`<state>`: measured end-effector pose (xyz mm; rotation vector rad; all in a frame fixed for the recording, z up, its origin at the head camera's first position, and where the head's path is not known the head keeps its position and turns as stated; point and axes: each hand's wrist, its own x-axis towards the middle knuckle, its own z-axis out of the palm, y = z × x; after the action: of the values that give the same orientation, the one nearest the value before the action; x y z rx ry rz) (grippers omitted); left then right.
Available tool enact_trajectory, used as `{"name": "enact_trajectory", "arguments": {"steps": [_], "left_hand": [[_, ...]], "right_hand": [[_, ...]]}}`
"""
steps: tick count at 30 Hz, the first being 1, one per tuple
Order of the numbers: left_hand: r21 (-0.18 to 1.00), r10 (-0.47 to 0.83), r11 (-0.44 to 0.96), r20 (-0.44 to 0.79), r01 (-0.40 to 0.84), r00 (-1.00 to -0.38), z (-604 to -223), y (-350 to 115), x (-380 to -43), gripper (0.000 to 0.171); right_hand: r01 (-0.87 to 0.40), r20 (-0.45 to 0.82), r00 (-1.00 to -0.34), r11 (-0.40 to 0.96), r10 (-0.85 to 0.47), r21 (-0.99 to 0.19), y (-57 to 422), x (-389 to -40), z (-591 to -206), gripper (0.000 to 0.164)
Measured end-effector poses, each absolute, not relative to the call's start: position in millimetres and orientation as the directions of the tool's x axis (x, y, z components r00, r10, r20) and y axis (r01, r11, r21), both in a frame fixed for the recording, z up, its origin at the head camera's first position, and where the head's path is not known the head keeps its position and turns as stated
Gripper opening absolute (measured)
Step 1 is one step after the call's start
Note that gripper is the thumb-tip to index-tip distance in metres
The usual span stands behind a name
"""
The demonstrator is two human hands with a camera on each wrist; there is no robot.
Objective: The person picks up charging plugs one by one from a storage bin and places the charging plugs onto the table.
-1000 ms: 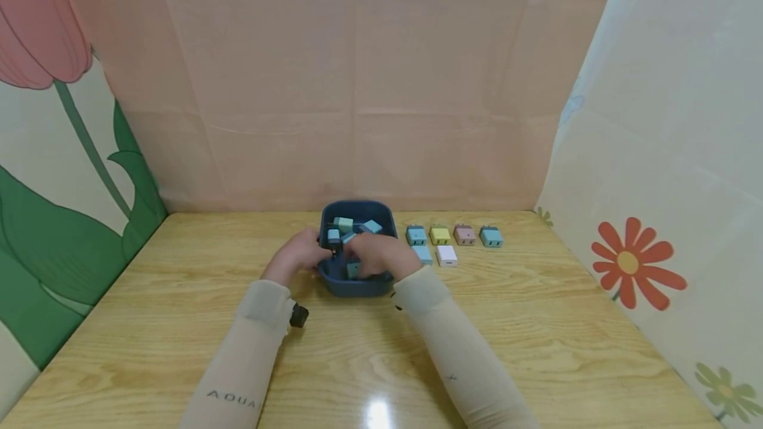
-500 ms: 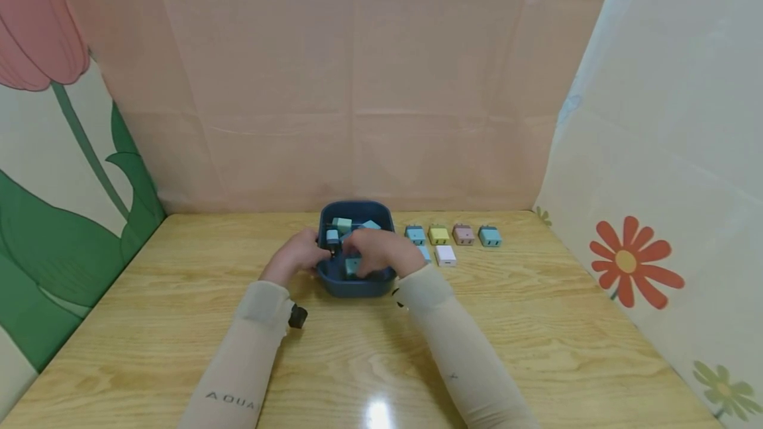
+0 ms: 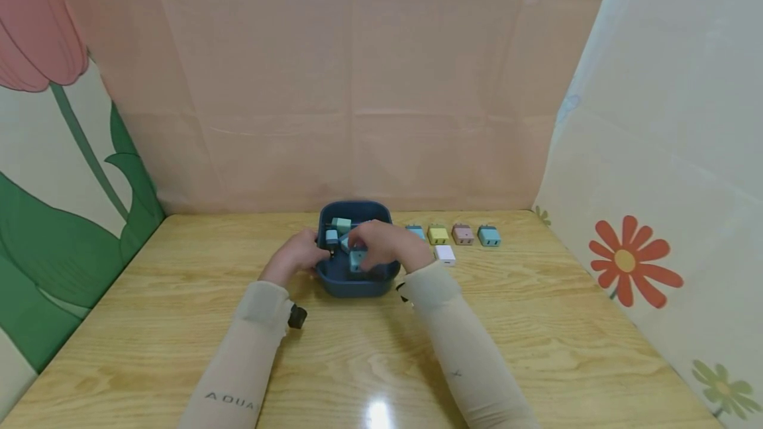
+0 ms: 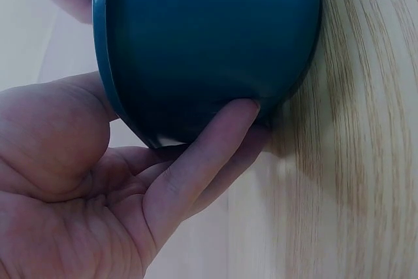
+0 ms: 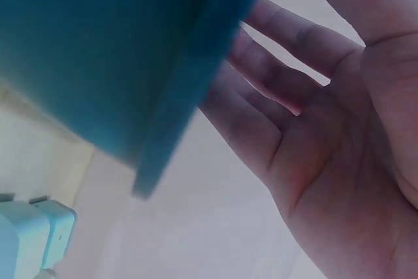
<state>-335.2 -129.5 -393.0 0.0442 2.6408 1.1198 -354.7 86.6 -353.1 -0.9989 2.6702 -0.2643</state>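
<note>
A dark blue bin (image 3: 357,288) stands on the table with several charger plugs in it. My left hand (image 3: 297,253) grips its left side, the thumb over the rim and the fingers against the outer wall (image 4: 209,50). Over the bin's right side reaches my right hand (image 3: 387,247), pinching a blue charger plug (image 3: 357,261) between thumb and fingers. Still inside lie a pale green charger plug (image 3: 342,225) and a small light blue one (image 3: 331,236). In the right wrist view the bin's wall hides the fingertips of the right hand (image 5: 326,135).
Right of the bin, charger plugs stand in a row: blue, yellow (image 3: 438,236), pink (image 3: 463,235) and another blue one (image 3: 489,236). A white one (image 3: 444,255) sits in front of them. A pink cloth wall (image 3: 357,85) rises behind the table.
My right hand has drawn up and slightly right, and the blue charger plug has come up with it. The left hand has kept its hold on the bin.
</note>
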Motion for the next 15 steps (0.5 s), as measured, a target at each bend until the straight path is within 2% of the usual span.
{"name": "enact_trajectory", "arguments": {"steps": [15], "left_hand": [[0.723, 0.136, 0.688, -0.224, -0.070, -0.965, -393.7, -129.0, -334.3, 0.026]], "right_hand": [[-0.550, -0.181, -0.762, 0.770, -0.621, -0.324, 105.8, -355.7, -340.6, 0.052]]}}
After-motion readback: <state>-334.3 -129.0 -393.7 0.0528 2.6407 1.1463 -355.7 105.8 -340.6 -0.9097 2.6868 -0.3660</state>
